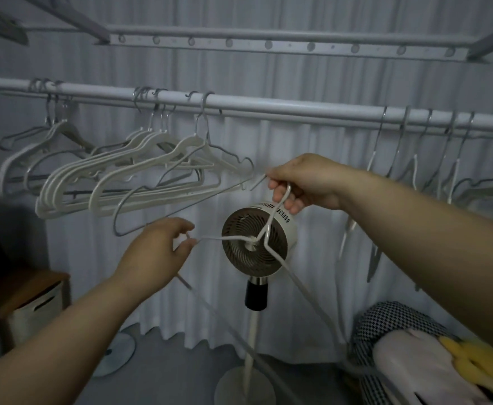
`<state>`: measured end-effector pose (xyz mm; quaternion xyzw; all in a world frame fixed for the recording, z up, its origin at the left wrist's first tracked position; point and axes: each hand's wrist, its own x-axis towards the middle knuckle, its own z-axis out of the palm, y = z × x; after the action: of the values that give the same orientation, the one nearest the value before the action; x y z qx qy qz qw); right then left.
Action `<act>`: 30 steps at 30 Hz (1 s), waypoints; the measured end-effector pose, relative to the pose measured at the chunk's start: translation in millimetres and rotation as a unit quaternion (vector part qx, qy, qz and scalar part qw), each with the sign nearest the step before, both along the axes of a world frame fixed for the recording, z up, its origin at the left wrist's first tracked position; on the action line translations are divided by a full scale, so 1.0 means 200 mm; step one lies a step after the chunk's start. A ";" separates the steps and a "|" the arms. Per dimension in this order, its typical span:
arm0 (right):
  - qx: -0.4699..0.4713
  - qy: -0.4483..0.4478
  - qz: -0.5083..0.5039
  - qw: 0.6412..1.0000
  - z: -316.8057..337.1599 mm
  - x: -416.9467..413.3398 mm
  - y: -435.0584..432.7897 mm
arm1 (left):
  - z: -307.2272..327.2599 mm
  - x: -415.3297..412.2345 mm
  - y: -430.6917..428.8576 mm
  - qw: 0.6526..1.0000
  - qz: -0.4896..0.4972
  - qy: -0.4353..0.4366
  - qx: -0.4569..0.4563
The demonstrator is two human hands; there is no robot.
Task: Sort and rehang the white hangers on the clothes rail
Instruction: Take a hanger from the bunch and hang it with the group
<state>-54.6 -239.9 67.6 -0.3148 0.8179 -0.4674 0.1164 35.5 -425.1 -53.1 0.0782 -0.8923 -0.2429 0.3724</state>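
Your right hand [303,182] grips the white hanger [268,229] by its hook; left hand [154,252] pinches its arm, below the rail [298,108].

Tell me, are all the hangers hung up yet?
Not yet. Lots already hang on the rail: white hangers on the left, more hangers on the right. One thin hanger is off the rail, its hook in the right hand and one end in the left hand. It needs hooking on.
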 end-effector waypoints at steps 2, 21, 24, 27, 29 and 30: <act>-0.033 -0.016 -0.027 0.999 0.01 0.01 -0.01 | 0.02 0.00 0.05 0.998 -0.046 -0.008 0.031; -0.133 0.003 -0.098 0.986 0.06 -0.09 -0.02 | 0.16 -0.10 0.29 0.952 -0.210 -0.102 0.197; -0.068 0.121 -0.138 0.981 0.07 -0.13 0.04 | 0.20 -0.16 0.30 0.957 -0.195 -0.085 0.198; 0.007 0.317 -0.227 0.921 0.08 -0.22 0.12 | 0.27 -0.24 0.32 0.958 -0.193 -0.075 0.198; 0.060 0.419 -0.259 0.868 0.10 -0.29 0.19 | 0.33 -0.30 0.34 0.959 -0.193 -0.064 0.195; 0.085 0.462 -0.267 0.842 0.12 -0.33 0.23 | 0.36 -0.33 0.36 0.959 -0.194 -0.057 0.197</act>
<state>-119.7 -194.8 91.5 -0.2526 0.8658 -0.2096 -0.3777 -29.7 -353.5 19.4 -0.0106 -0.8449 -0.4760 0.2438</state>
